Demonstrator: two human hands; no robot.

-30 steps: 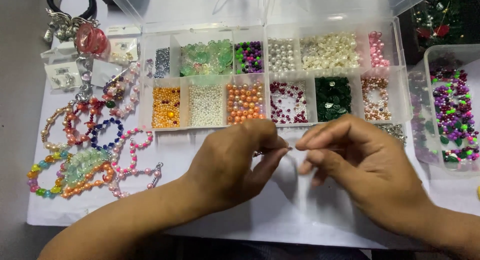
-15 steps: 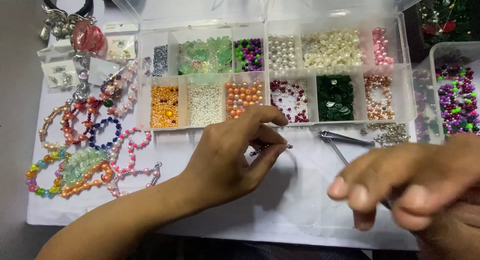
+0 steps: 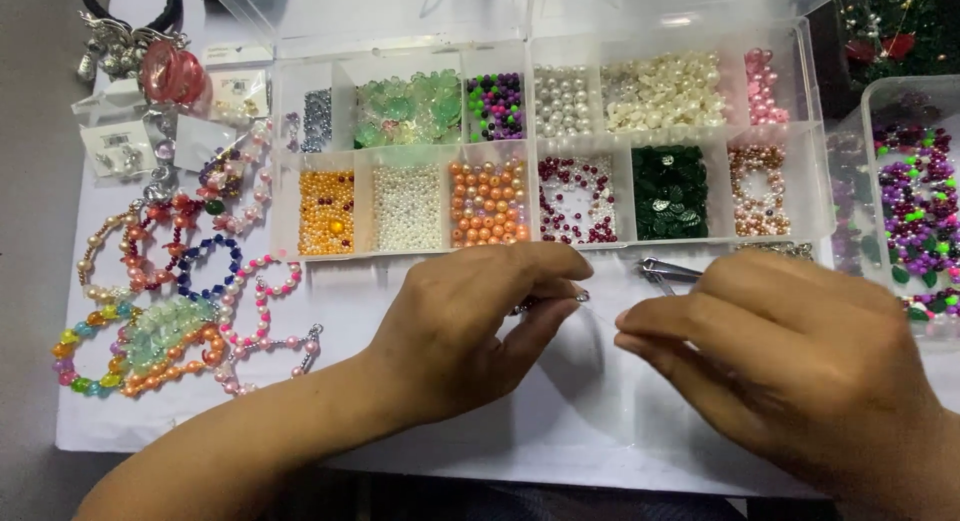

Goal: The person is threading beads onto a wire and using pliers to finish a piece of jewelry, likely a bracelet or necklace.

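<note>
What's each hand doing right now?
Left hand: grip closed on a small metal finding.
Right hand: fingers curled, holding what cannot be told.

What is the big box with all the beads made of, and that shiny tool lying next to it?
The bead organizer box looks like clear hard plastic: you can see through its walls and lid, and light glints off them. The small tool looks like polished metal, silvery and shiny. The white round beads have a pearly gloss, probably plastic pearls, though that is hard to tell.

Small metal piece mostly hidden within left hand; right hand covers most of the metal tool; right-hand bead tray cut off by frame edge.
</note>
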